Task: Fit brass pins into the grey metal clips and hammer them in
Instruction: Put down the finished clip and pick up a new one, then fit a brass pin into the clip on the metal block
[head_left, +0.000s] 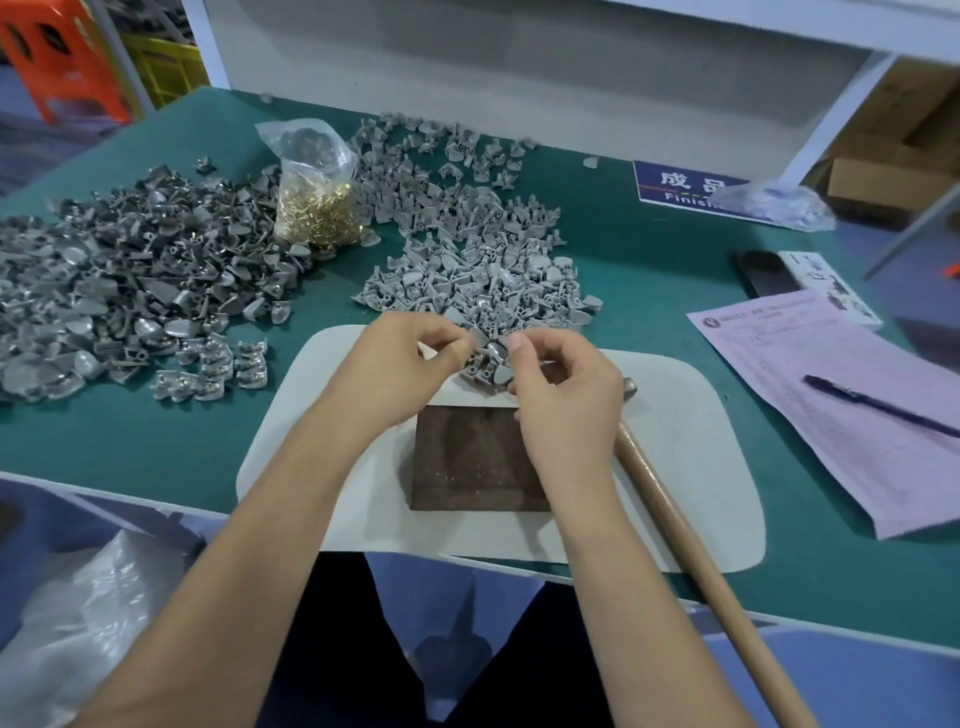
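Observation:
Over the far edge of a pale mat (691, 467), my left hand (400, 364) pinches a small grey clip (475, 338) between thumb and fingers. My right hand (561, 384) has its fingers curled beside a small cluster of grey clips (488, 366); whether it holds a pin is hidden. A dark metal block (472, 457) lies on the mat below both hands. A hammer with a wooden handle (691, 545) rests on the mat under my right wrist. A clear bag of brass pins (317, 213) stands at the back.
Large heaps of grey clips cover the green table at left (119, 280) and centre back (467, 244). A pink sheet (841, 405) with a pen (878, 405) lies right, beside a phone (763, 273). A blue sign (685, 187) and plastic bag (774, 205) sit further back.

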